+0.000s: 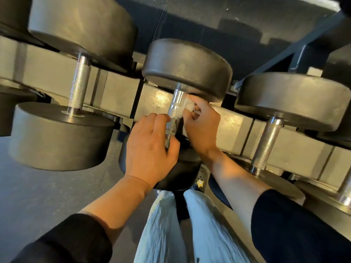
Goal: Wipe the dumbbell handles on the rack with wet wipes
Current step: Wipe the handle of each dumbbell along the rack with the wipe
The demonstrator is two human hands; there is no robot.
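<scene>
Our right hand (201, 126) pinched the crumpled white wet wipe (187, 108) against the right side of the knurled chrome dumbbell handle (173, 114), which ran near-to-far, while our left hand (150, 147) gripped its near end.

Rack (121, 92) with three dumbbells (187, 67)

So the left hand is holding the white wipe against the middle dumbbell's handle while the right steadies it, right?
Not quite: the head view shows the right hand pinching the white wipe against the middle dumbbell's handle, while the left hand steadies it.
</scene>
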